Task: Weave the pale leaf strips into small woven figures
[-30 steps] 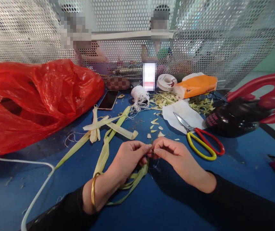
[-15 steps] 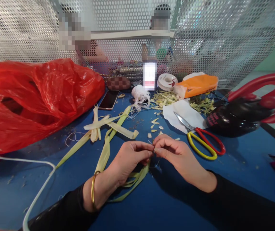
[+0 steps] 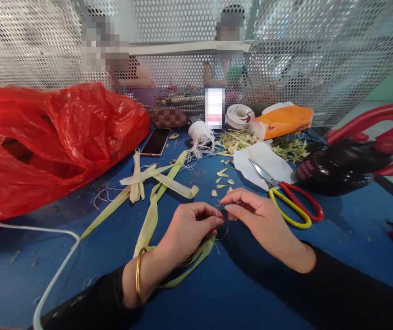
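Note:
My left hand (image 3: 187, 231) is closed in a pinch around a folded green-yellow leaf strip (image 3: 196, 256) that trails under the wrist, which wears a gold bangle. My right hand (image 3: 254, 217) is beside it, thumb and forefinger pinched on a thin thread (image 3: 224, 234) that loops down between the two hands. Both hands hover just above the blue table (image 3: 217, 293). More long leaf strips (image 3: 155, 183) lie crossed on the table just beyond the left hand.
Red-and-yellow scissors (image 3: 287, 197) lie on white paper right of my right hand. A big red plastic bag (image 3: 52, 137) fills the left. A phone (image 3: 155, 142), white thread bundle (image 3: 200, 135), tape roll (image 3: 239, 115), orange pack (image 3: 284, 120) and leaf scraps sit farther back. Other people sit behind the mesh screen.
My right hand has drawn slightly up and right away from the left, pulling the thread into a visible loop. The left hand has barely shifted.

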Demonstrator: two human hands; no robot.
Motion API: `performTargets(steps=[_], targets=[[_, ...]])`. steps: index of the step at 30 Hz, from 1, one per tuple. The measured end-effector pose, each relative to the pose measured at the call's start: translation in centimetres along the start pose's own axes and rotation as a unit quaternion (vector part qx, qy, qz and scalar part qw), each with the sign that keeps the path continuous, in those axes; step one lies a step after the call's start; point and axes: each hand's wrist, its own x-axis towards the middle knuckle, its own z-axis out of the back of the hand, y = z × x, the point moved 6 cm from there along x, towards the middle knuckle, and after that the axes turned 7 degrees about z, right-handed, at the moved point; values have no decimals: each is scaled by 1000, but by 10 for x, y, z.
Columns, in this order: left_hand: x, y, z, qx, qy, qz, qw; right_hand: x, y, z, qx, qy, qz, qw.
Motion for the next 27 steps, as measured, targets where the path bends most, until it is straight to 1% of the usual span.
performTargets(steps=[4,7,13,17,20,24,27], targets=[[-1,-1,0,-16,-3,-1,1000,-2,-4,-6,-16,43,-20,999],[-2,-2,-2,-21,9,-3,1000,-1,-6,-5,-32,34,-32,998],[-1,0,-3,-3,28,-36,999,1,0,-8,-68,82,-9,994],[-1,0,0,32,16,-54,998,1,0,-8,-80,80,-6,994],[-1,0,0,42,14,-48,998,0,-1,-8,-98,73,8,992],[1,2,-1,17,18,-21,999,0,-2,-7,-110,67,14,992],[2,2,-1,-9,17,-5,1000,1,-5,-7,-82,72,-3,994]])
